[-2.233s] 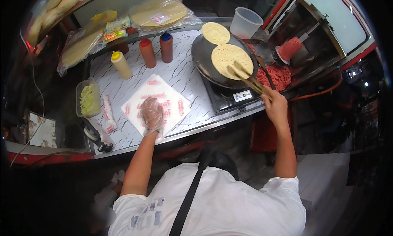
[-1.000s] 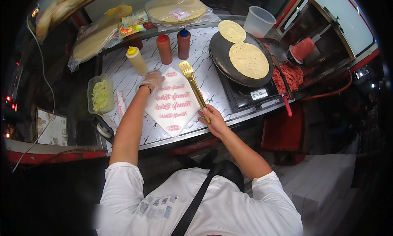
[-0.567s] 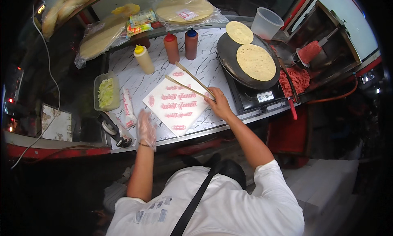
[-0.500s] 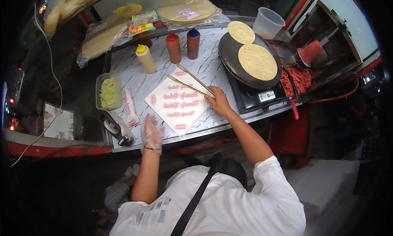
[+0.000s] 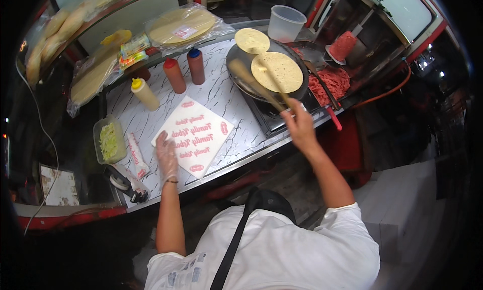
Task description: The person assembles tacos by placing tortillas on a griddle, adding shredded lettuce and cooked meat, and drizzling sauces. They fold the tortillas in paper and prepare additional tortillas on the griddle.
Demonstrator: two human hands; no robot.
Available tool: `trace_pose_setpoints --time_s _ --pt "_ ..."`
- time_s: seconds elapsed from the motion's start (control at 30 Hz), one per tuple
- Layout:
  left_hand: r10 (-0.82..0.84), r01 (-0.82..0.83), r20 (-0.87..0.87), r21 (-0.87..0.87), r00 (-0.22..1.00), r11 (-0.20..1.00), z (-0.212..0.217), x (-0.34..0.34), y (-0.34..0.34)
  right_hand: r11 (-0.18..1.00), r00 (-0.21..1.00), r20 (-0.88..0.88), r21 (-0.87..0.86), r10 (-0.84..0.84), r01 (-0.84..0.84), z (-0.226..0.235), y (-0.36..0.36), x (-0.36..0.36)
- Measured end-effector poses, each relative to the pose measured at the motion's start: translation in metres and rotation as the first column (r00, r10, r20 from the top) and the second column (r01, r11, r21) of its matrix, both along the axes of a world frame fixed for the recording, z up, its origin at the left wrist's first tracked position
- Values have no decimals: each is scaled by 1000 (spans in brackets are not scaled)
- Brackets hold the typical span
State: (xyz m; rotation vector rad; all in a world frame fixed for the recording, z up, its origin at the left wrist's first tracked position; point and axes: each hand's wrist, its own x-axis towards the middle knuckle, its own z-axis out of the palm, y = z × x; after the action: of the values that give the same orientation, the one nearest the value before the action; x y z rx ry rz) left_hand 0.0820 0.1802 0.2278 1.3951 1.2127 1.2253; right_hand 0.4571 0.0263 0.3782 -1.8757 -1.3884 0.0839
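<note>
My bare right hand [image 5: 300, 125] is closed around the handle end of long tongs [image 5: 275, 84]. Blurred by motion, the tongs' two arms are spread apart above the round black griddle [image 5: 239, 63]. One arm passes over the larger flatbread [image 5: 284, 76]; a smaller flatbread [image 5: 252, 41] lies behind it, partly past the griddle's rim. In a clear plastic glove, my left hand [image 5: 167, 156] rests at the left edge of a white printed paper sheet [image 5: 201, 131], fingers stretched out. The sheet lies cornerwise on the marble-patterned counter [image 5: 221, 93].
Sauce bottles with yellow [image 5: 145, 94], red [image 5: 174, 75] and blue [image 5: 195, 66] caps stand behind the sheet. To the left are a tub of shredded lettuce [image 5: 109, 140], a wrapped roll [image 5: 136, 154] and a tape dispenser [image 5: 127, 184]. Shaved meat [image 5: 332, 82] lies right of the griddle, near a red-handled knife [image 5: 334, 119].
My right hand has carried the tongs from over the paper sheet to above the griddle. My left hand has moved forward onto the sheet's left edge. The whole view has shifted and turned.
</note>
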Motion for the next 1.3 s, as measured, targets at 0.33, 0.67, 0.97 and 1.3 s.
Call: trace_pose_setpoints --time_s 0.33,0.67,0.97,1.3 --pt "111 66 -577 277 809 959 -45 70 9 981 954 259 -79 -151 177 -14 -54 97" --pt "220 22 -707 316 672 948 -41 80 4 999 990 140 -49 -1 8 5 -20 127" --pt "249 16 -781 314 573 949 -43 82 2 980 976 155 -150 156 -133 4 29 180" --pt "311 28 -873 346 376 938 -37 86 -3 993 992 45 -5 121 -121 -6 30 271"
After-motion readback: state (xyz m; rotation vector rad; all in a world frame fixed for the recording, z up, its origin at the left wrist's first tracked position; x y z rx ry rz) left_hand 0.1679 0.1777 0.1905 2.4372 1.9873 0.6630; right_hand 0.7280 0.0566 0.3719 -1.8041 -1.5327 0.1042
